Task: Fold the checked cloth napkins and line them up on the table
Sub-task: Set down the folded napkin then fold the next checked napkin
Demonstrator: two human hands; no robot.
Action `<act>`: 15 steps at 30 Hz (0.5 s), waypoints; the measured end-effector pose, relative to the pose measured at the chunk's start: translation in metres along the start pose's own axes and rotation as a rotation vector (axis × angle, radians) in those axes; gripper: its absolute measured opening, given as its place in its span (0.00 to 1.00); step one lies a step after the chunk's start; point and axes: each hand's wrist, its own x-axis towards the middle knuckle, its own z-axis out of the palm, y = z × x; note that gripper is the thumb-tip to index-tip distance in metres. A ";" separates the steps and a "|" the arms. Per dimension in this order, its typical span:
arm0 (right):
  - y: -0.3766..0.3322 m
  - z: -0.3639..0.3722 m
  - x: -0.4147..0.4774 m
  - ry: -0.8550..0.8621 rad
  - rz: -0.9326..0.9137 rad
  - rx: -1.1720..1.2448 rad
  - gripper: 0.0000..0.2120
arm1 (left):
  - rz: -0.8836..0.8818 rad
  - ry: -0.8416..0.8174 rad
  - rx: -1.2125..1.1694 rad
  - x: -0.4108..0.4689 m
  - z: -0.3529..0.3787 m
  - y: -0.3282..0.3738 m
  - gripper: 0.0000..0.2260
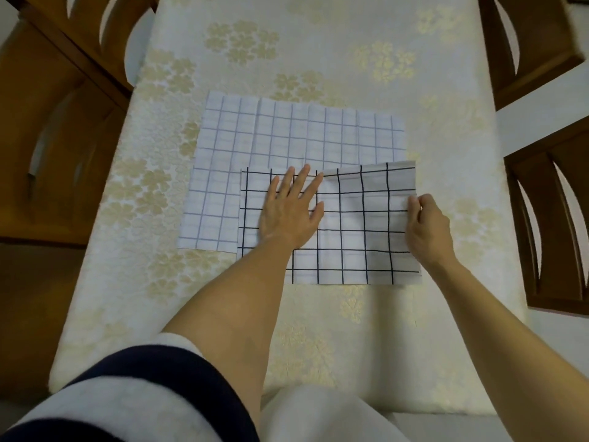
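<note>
We rest our left hand (291,208) flat on the black-checked napkin (360,228), our right hand (427,226) pinches its right edge, and it lies on the surface (318,317), partly over the blue-checked napkin (287,135).

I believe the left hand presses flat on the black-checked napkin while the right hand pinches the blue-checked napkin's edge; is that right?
Not quite. The head view shows the right hand pinching the right edge of the black-checked napkin, not the blue-checked napkin. The left hand does press flat on the black-checked one.
</note>
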 end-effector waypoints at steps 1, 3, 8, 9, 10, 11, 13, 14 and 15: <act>-0.002 0.001 -0.001 0.006 0.004 0.018 0.17 | 0.002 0.001 -0.001 0.000 0.000 0.000 0.29; -0.003 0.000 -0.002 -0.044 0.032 0.029 0.21 | 0.007 0.002 -0.003 0.000 0.000 0.000 0.29; 0.002 -0.004 -0.004 -0.101 0.037 -0.029 0.20 | 0.006 0.010 -0.007 -0.001 0.002 -0.001 0.28; 0.000 -0.005 -0.006 -0.070 0.008 -0.053 0.20 | 0.006 0.009 -0.012 -0.001 0.002 -0.001 0.28; -0.005 -0.006 -0.008 -0.044 -0.013 -0.065 0.20 | 0.004 0.008 -0.015 -0.001 0.001 -0.001 0.28; -0.010 -0.006 -0.010 -0.028 -0.031 -0.064 0.20 | 0.002 0.007 -0.014 0.000 0.002 -0.001 0.28; -0.023 -0.008 -0.013 -0.013 -0.072 -0.060 0.20 | 0.001 -0.002 -0.006 0.000 0.002 -0.001 0.28; -0.029 -0.008 -0.015 -0.008 -0.097 -0.063 0.21 | 0.005 -0.005 0.001 0.000 0.002 -0.001 0.29; -0.034 -0.008 -0.017 -0.002 -0.123 -0.067 0.21 | 0.009 -0.013 0.006 0.001 0.003 -0.001 0.29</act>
